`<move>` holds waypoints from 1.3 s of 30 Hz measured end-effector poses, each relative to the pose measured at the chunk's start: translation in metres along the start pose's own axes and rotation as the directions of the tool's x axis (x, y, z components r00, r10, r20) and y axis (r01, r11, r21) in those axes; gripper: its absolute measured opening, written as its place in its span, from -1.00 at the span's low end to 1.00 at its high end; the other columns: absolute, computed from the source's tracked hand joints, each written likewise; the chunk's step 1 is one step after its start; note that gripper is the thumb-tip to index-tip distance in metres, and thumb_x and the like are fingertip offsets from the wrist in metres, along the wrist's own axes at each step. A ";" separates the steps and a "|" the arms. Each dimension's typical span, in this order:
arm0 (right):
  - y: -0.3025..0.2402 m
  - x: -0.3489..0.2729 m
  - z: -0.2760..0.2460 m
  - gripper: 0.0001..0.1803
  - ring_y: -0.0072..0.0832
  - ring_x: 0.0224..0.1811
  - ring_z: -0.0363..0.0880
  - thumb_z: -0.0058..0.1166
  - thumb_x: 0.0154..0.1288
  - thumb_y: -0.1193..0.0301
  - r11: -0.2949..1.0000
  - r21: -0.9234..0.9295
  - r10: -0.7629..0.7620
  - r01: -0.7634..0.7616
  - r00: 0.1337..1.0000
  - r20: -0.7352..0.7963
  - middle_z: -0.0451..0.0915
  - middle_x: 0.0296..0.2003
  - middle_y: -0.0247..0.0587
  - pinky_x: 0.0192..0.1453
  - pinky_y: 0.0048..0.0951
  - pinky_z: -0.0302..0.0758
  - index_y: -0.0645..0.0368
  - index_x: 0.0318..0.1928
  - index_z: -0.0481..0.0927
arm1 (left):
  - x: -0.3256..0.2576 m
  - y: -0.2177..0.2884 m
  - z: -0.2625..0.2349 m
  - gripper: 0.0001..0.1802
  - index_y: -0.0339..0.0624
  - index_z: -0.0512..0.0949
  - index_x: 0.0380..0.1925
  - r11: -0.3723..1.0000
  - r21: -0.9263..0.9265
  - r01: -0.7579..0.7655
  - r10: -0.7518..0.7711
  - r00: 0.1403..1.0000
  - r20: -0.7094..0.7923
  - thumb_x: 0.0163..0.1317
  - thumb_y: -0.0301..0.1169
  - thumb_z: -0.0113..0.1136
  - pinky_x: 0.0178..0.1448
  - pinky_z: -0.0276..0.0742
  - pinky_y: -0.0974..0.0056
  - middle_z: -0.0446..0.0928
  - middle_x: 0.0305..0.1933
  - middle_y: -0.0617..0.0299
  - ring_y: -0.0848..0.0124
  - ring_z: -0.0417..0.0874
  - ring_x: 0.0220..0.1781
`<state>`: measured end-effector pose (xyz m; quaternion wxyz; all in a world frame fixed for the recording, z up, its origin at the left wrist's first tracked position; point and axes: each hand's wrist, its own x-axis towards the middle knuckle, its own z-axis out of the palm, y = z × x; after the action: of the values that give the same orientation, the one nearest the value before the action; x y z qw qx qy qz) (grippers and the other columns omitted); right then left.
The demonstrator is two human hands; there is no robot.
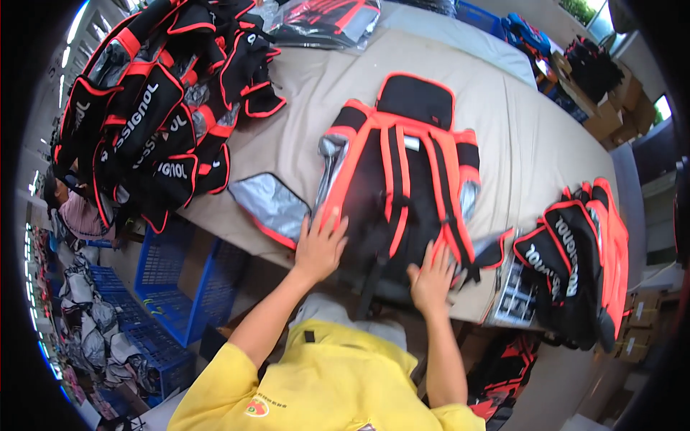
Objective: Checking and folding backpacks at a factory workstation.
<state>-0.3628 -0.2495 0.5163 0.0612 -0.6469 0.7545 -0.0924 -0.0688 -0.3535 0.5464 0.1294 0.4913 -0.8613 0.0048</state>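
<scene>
"Head view: where is the backpack placed, and how is it held?"

"It is laid at the centre of the frame on the cloth-covered table, straps uppermost. Its lower left edge is touched by the left hand, its lower right by the right hand. Fingers are spread on both, and nothing is seen clasped."

"How much is done?"

"The body is spread fairly flat and the top flap is turned outward, toward the top of the frame. The silver-lined left flap and the smaller right flap are splayed outward, so both are judged unfastened. More bags of this kind are heaped at upper left and stacked at right; one is already wrapped in clear film at the top."

"What is hard to make out?"

"The backpack's bottom end is lost in shadow between the hands, and the strap ends near the right hand are tangled from view. Its underside is hidden. At far left, a co-worker is partly covered by the heap."
</scene>
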 end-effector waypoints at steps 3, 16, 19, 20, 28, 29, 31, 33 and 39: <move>-0.020 -0.027 0.004 -0.02 0.20 0.71 -0.05 0.23 0.39 0.00 1.000 -0.022 0.022 -0.020 0.995 0.095 0.03 0.62 0.40 0.69 0.30 -0.07 0.36 0.59 0.19 | -0.034 -0.018 0.012 -0.35 0.13 0.41 0.52 0.994 -0.091 0.057 -0.042 0.986 0.159 0.45 -0.11 0.21 0.52 0.21 -0.49 0.28 0.61 -0.03 -0.02 0.19 0.68; -0.017 0.143 -0.112 -0.47 -0.09 -0.23 0.83 0.09 0.51 -0.15 0.998 0.040 -0.055 0.040 0.572 0.819 0.79 -0.34 -0.02 -0.11 0.00 0.70 0.07 -0.06 0.75 | 0.293 -0.086 0.076 -0.49 -0.24 0.59 0.22 0.984 -0.176 0.005 -0.025 0.994 -0.110 0.40 -0.16 0.26 0.56 0.20 -0.37 0.45 0.45 -0.11 -0.14 0.32 0.58; -0.007 0.261 -0.108 -0.62 -0.39 -0.47 0.76 0.10 0.61 0.10 0.673 0.402 0.043 -0.621 0.576 0.817 0.75 -0.38 -0.15 -0.35 -0.30 0.63 0.18 -0.03 0.73 | 0.288 -0.110 0.156 -0.36 -0.14 0.49 0.42 0.992 -0.082 0.097 -0.088 0.990 0.106 0.43 -0.06 0.21 0.60 0.02 -0.51 0.26 0.61 -0.12 -0.14 0.16 0.68; 0.016 0.290 -0.081 -0.63 -0.59 -0.52 0.71 0.18 0.58 0.15 0.628 0.557 0.085 -0.544 0.759 0.646 0.71 -0.47 -0.27 -0.43 -0.42 0.58 0.26 -0.19 0.68 | 0.285 -0.103 0.166 -0.29 -0.09 0.41 0.50 0.991 -0.079 0.111 -0.097 0.982 0.161 0.44 -0.03 0.20 0.64 -0.11 -0.52 0.15 0.68 -0.12 -0.14 0.06 0.73; 0.106 0.488 0.041 -0.74 0.06 -0.08 0.70 0.34 0.33 0.27 0.985 0.162 0.025 -0.057 0.982 0.189 0.67 -0.16 -0.01 -0.02 0.02 0.63 0.03 -0.02 0.71 | 0.296 -0.094 0.186 -0.28 0.00 0.43 0.50 0.992 -0.090 0.093 -0.073 0.976 0.204 0.41 0.03 0.19 0.65 -0.20 -0.55 0.11 0.70 -0.12 -0.15 -0.04 0.76; 0.091 0.497 0.038 -0.81 -0.03 -0.12 0.73 0.31 0.36 0.29 0.998 0.068 -0.020 0.005 0.974 0.225 0.68 -0.21 -0.11 -0.07 0.01 0.63 0.04 -0.08 0.73 | 0.295 -0.098 0.185 -0.27 0.00 0.43 0.50 0.991 -0.091 0.102 -0.080 0.973 0.216 0.40 0.02 0.21 0.64 -0.20 -0.56 0.11 0.70 -0.13 -0.16 -0.03 0.76; 0.066 0.514 0.033 -0.81 -0.06 -0.14 0.71 0.32 0.33 0.31 0.979 0.193 -0.119 0.067 0.955 0.272 0.67 -0.21 -0.14 -0.07 -0.02 0.60 0.07 -0.12 0.73 | 0.295 -0.099 0.182 -0.24 0.00 0.40 0.52 0.988 -0.106 0.114 -0.089 0.972 0.217 0.38 0.01 0.24 0.63 -0.19 -0.58 0.11 0.69 -0.15 -0.18 -0.03 0.75; 0.012 0.526 0.045 -0.83 -0.08 -0.11 0.72 0.33 0.32 0.31 0.947 0.285 -0.223 0.149 0.942 0.249 0.66 -0.20 -0.16 -0.05 -0.01 0.62 0.05 -0.13 0.75 | 0.295 -0.101 0.182 -0.22 0.00 0.37 0.53 0.988 -0.090 0.129 -0.105 0.966 0.236 0.37 0.02 0.25 0.62 -0.18 -0.58 0.10 0.68 -0.16 -0.20 -0.03 0.74; -0.084 0.550 0.096 -0.84 -0.07 -0.15 0.76 0.30 0.35 0.29 0.860 0.324 -0.441 0.394 0.894 0.084 0.69 -0.17 -0.13 -0.14 -0.06 0.66 0.08 -0.20 0.75 | 0.297 -0.101 0.186 -0.23 -0.05 0.38 0.52 0.990 -0.051 0.132 -0.115 0.959 0.260 0.38 0.01 0.23 0.64 -0.24 -0.56 0.13 0.67 -0.19 -0.21 -0.06 0.75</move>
<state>-0.3473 -0.8105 0.4554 0.1952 -0.7836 0.5661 -0.1654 -0.1675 -0.6816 0.4225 0.0333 0.5360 -0.8381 -0.0962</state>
